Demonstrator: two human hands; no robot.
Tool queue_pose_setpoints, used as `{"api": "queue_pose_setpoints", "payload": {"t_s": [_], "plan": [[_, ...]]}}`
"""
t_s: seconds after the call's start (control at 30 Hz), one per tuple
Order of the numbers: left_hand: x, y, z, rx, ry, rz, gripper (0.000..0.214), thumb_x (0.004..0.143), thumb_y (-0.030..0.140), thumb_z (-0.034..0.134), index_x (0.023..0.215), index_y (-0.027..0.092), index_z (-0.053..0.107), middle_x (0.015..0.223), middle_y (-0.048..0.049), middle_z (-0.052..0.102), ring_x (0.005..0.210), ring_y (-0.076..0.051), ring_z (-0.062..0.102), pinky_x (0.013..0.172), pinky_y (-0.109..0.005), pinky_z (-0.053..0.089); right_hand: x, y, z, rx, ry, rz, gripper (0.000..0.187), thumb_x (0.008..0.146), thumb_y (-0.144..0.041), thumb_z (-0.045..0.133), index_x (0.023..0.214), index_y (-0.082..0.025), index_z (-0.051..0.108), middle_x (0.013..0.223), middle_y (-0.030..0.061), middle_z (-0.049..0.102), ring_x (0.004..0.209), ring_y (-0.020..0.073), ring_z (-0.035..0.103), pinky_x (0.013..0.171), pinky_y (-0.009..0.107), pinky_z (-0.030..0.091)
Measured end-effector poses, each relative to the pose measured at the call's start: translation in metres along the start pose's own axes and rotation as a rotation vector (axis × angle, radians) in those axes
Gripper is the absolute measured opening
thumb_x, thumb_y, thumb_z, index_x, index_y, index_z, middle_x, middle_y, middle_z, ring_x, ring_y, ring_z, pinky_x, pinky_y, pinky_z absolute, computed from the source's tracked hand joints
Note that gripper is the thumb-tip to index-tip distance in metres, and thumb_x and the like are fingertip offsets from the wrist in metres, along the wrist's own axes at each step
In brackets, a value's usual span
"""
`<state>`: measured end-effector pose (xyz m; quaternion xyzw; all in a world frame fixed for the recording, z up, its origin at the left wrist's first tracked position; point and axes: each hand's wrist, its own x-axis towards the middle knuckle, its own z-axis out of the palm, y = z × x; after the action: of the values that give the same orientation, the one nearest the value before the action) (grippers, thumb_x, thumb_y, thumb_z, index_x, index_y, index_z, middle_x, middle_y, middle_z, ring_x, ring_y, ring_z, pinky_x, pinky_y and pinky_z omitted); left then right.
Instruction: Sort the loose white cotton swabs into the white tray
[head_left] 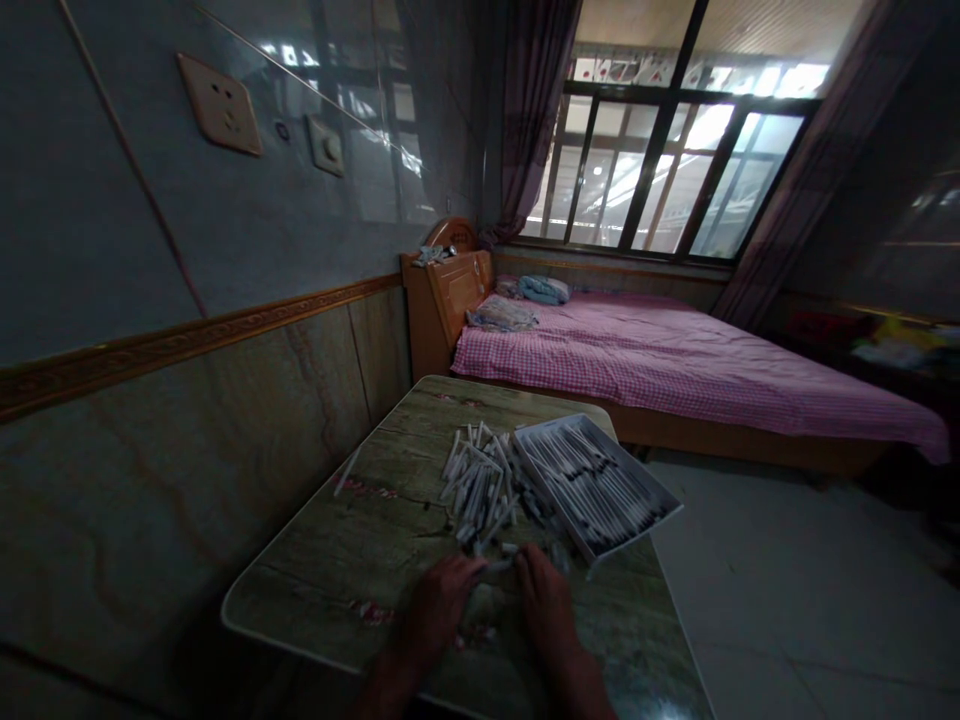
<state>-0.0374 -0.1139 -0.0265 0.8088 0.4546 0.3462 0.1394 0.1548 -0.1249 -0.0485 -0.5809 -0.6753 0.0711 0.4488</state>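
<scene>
My left hand (444, 598) and my right hand (545, 592) are close together above the table, both with fingers closed. A slim whitish tube (498, 567), pen-like in shape, spans the gap between them, its ends at my fingertips. Just beyond my hands lies a loose heap of white tubes (480, 487), pointing in different directions, with dark pieces at its right side. A shallow light-coloured box (639, 534) sits right of the heap, filled with rows of slender white sticks with dark ends (596, 475). The dim light hides their exact kind.
The table (307, 585) has a wood-pattern top and rounded corners. One stray white tube (346, 470) lies near its left edge. A tiled wall (247, 410) runs along the left. Behind stands a bed (637, 350) with a pink checked cover, below a window.
</scene>
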Motion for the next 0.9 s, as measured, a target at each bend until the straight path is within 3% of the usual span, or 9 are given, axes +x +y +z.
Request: {"api": "queue_pose_setpoints", "payload": {"t_s": [0.23,0.63,0.77,0.9], "plan": [[-0.005,-0.001,0.004,0.146,-0.123,0.106,0.052,0.081,-0.006,0.044,0.116,0.024,0.066,0.096,-0.0037,0.076,0.090,-0.018,0.070,0.082,-0.030,0.057,-0.011,0.026,0.007,-0.334,-0.031,-0.260,0.029,0.094,-0.015,0.042,0.107,-0.021,0.067,0.091,0.0084,0.070,0.073,0.0185,0.063,0.067,0.028,0.047],[-0.007,0.001,0.002,0.105,-0.123,0.140,0.057,0.077,-0.006,0.043,0.120,0.025,0.064,0.101,-0.0045,0.075,0.093,-0.020,0.070,0.083,-0.032,0.057,0.003,0.009,-0.010,-0.075,-0.168,-0.026,0.037,0.099,-0.029,0.039,0.083,-0.024,0.072,0.063,0.0017,0.065,0.055,0.0145,0.057,0.054,0.024,0.038],[-0.007,0.002,0.003,0.087,-0.112,0.120,0.057,0.078,-0.006,0.042,0.119,0.025,0.065,0.101,-0.0047,0.076,0.093,-0.020,0.070,0.083,-0.032,0.057,0.003,0.003,-0.013,-0.003,-0.143,-0.008,0.036,0.097,-0.033,0.040,0.084,-0.024,0.072,0.070,0.0035,0.069,0.063,0.0166,0.060,0.060,0.026,0.042],[-0.007,0.003,0.003,-0.035,-0.104,0.065,0.051,0.082,0.000,0.044,0.117,0.027,0.067,0.103,-0.0048,0.076,0.096,-0.020,0.070,0.087,-0.033,0.056,0.003,-0.010,-0.014,0.067,-0.136,0.106,0.039,0.096,-0.039,0.044,0.070,-0.024,0.067,0.062,0.0011,0.065,0.058,0.0161,0.060,0.056,0.026,0.038]]}}
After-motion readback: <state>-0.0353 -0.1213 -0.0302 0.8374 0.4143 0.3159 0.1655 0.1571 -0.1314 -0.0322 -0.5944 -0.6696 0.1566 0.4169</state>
